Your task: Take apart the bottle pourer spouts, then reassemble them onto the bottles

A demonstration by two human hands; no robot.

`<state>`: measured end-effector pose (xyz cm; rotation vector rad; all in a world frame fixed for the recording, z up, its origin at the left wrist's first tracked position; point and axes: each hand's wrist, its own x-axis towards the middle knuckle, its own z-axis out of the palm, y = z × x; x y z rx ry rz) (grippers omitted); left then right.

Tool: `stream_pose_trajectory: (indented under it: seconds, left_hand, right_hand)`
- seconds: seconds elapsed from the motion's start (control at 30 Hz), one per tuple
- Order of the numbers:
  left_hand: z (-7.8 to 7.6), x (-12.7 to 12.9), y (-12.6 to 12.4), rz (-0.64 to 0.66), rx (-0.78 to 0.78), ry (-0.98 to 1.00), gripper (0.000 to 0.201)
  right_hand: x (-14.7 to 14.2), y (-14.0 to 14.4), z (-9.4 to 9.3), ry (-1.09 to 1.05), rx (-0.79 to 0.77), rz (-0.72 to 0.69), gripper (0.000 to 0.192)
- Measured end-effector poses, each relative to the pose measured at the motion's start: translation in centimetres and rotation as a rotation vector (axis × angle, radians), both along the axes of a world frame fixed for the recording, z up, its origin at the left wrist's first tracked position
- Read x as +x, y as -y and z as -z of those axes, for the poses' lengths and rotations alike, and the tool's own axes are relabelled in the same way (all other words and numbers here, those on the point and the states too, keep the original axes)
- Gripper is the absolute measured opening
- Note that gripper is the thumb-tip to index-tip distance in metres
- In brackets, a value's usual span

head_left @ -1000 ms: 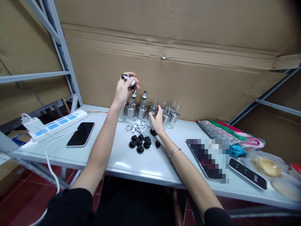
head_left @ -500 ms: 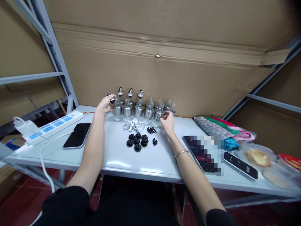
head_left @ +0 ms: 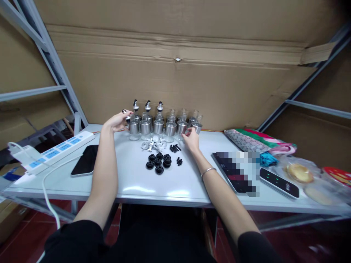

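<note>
A row of small glass bottles with metal collars stands at the back of the white table [head_left: 153, 186]. The three on the left carry pourer caps; the leftmost capped bottle [head_left: 134, 126] has my left hand [head_left: 117, 122] wrapped loosely against its side. My right hand [head_left: 190, 139] hovers with curled fingers at the base of an uncapped bottle [head_left: 181, 126], holding nothing. In front of the row lie silver-white cap parts [head_left: 153, 145], a cluster of black rubber stoppers [head_left: 159, 163] and small black bits [head_left: 174, 148].
A white power strip [head_left: 59, 148] with a trailing cable and a dark phone [head_left: 84, 165] lie on the left. On the right are a dark tablet [head_left: 234, 171], a black device [head_left: 279, 182], a patterned pouch [head_left: 255, 143] and bagged food [head_left: 300, 173]. Cardboard walls off the back.
My left hand came down from head height with a capped bottle and set it at the left end of the row. My right hand drew back slightly from the bottles.
</note>
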<state>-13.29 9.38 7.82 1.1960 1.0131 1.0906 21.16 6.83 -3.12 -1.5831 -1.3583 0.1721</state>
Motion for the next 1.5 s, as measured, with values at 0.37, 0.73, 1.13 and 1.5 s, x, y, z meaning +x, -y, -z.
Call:
stream_pose_trajectory:
  seconds: [0.37, 0.73, 1.13, 1.5]
  left_hand:
    - [0.6, 0.3, 0.6, 0.158, 0.123, -0.362, 0.023]
    - [1.0, 1.4, 0.3, 0.02, 0.154, -0.593, 0.015]
    - [1.1, 1.5, 0.0, 0.069, 0.129, -0.669, 0.014]
    - [0.6, 1.6, 0.6, 0.073, 0.133, -0.667, 0.012]
  right_hand:
    - [3.6, -1.3, 0.3, -0.144, 0.14, 0.02, 0.071]
    - [1.1, 0.5, -1.4, -0.028, 0.284, 0.242, 0.046]
    - [-4.3, 1.3, -2.0, -0.132, -0.061, -0.599, 0.032]
    - [-2.4, 1.0, -2.1, -0.192, -0.13, -0.454, 0.018]
